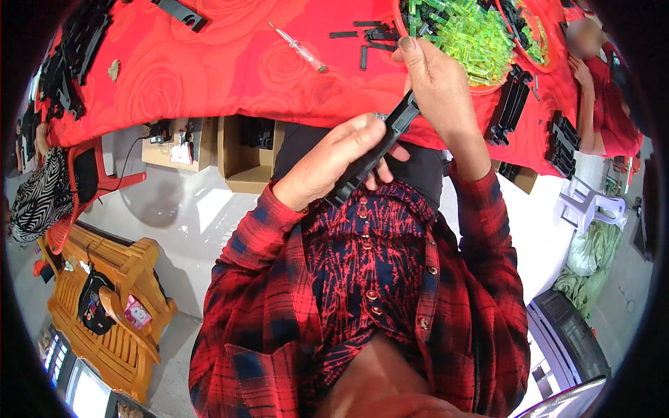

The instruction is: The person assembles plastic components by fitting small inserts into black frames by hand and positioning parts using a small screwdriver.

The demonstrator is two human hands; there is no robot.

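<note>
My left hand (346, 155) is wrapped round a long black plastic strip-shaped part (373, 155), which slants up to the right in front of my lap. At the part's upper end my right hand (440, 83) is closed, thumb and fingers pressed together; what lies between them is hidden. Just beyond that hand stands a red-rimmed bowl (490, 89) heaped with small clear yellow-green plastic pieces (474, 45) and some black ones. Several short black pieces (373, 33) lie on the cloth beside the bowl. A screwdriver with a clear handle (298, 47) rests farther left.
A red rose-patterned cloth (209, 70) covers the table. Black parts pile up at the left (70, 63), and more black strips (511, 104) lie at the right. An open cardboard box (247, 177) stands under the table. Another person (606, 104) sits at the far right.
</note>
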